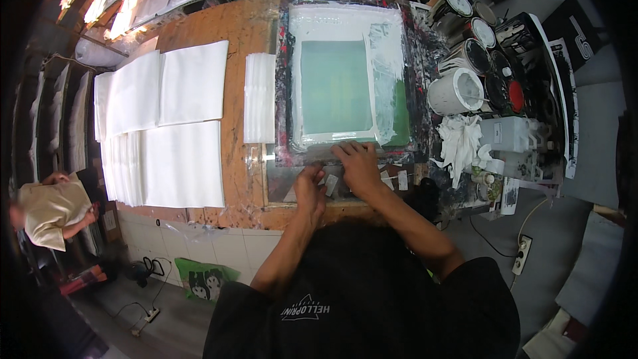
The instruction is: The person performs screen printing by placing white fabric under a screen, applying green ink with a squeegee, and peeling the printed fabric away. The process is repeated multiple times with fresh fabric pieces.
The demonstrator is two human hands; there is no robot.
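Observation:
A screen printing frame [409, 60] lies on the table in front of me. Its mesh [335, 86] shows a pale green rectangle bordered by smeared white ink. Glossy white ink runs along the near end, beside a greyish strip that I cannot clearly make out. My right hand [359, 167] has its fingers bent over this near edge. Lower and to the left, my left hand [310, 187] is closed, its fingertips close to the same edge. What either hand grips is hidden. A narrow stack of folded white cloth [259, 98] stands just left of the frame.
More stacks of white cloth [186, 159] cover the table's left part. At right are ink-stained tubs, a white bucket [458, 92], a crumpled white rag [460, 143] and a clear plastic container [505, 133]. Another person [56, 207] is at far left by the shelves.

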